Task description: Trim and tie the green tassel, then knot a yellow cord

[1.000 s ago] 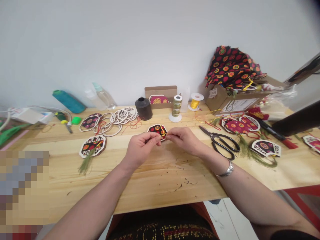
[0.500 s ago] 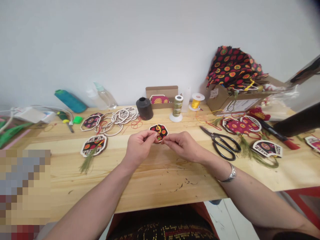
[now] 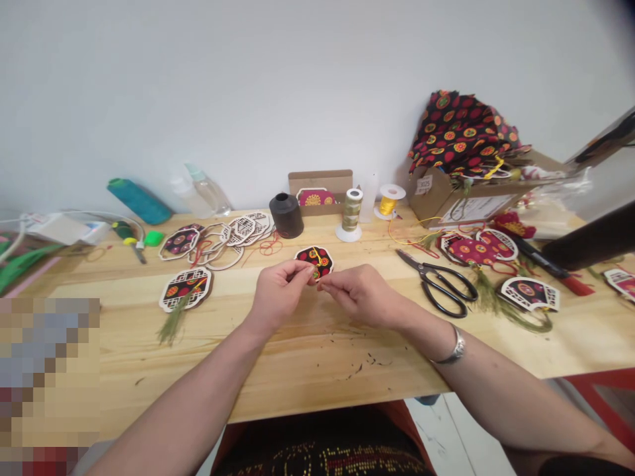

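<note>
A small pendant point(image 3: 325, 259) with dark patterned fabric, a pale wooden rim and a yellow cord loop is in the middle of the view. My left hand point(image 3: 282, 291) pinches its lower left edge between thumb and fingers. Close to the pendant's lower right edge, my right hand point(image 3: 361, 294) is closed in a pinch. Whatever lies between those right fingertips is too small to make out. Part of the pendant's bottom edge is hidden by the fingers.
Black-handled scissors point(image 3: 444, 291) lie right of my hands. A finished tasselled pendant point(image 3: 184, 289) and several wooden frames point(image 3: 248, 228) are on the left. Behind stand a black thread cone point(image 3: 286, 217), a green-gold spool point(image 3: 352, 215), a yellow cord spool point(image 3: 389, 200) and a cardboard box point(image 3: 426, 201).
My right fingertips have shifted slightly left and down along the pendant's lower edge, showing more of its right side. My left hand keeps its pinch on the pendant.
</note>
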A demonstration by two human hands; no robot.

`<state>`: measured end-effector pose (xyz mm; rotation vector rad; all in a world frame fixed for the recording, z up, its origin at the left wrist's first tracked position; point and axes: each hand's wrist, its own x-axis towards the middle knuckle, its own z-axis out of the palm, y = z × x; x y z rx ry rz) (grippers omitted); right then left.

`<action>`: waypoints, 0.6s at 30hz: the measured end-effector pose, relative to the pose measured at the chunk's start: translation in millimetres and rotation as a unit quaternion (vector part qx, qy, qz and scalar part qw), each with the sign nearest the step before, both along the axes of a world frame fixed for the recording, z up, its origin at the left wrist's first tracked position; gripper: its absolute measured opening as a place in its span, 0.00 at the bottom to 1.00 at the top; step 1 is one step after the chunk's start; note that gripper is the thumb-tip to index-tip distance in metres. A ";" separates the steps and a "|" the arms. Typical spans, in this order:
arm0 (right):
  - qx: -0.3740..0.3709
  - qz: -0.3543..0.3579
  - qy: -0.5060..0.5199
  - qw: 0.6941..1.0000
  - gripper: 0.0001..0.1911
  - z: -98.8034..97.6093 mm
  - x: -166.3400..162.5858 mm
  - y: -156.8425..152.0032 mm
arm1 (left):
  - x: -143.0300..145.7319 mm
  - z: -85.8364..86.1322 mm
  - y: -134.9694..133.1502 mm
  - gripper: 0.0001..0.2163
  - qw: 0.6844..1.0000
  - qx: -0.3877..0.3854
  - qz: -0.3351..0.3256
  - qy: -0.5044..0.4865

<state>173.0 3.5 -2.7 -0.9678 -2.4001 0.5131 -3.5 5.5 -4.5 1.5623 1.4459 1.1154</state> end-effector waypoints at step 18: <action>0.000 -0.037 0.136 0.990 0.09 -5.3 11.3 21.7 | -0.3 2.2 -6.4 0.04 0.985 0.019 -0.169 0.023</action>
